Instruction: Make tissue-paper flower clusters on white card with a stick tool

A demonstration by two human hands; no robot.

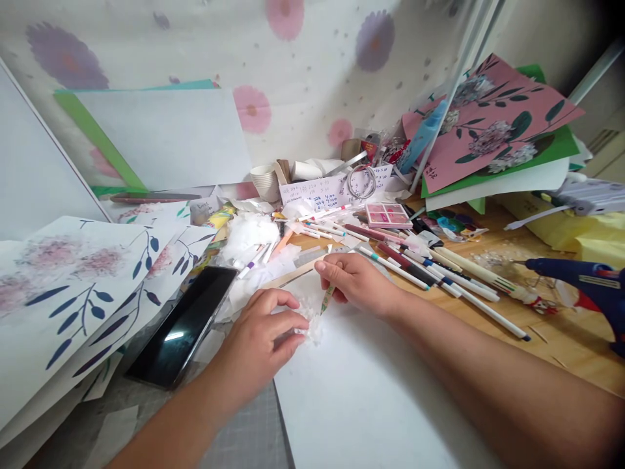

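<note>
Head view: guide the tip of the patterned green stick (327, 299), pinched in the right hand (359, 281), gently beside the crumpled white piece (315, 327) on the white sheet (371, 391), steadying lightly with the left hand (266, 327), fingers curled at the piece's edge, grip impossible to tell.

Soft, fairly bright light is spread over the scene; the upper right corner is lost in black. A white glare is reflected by the phone (195, 312). The white sheet (356, 397) is shaded beside the right forearm (493, 352). Edges are visibly stretched.
</note>
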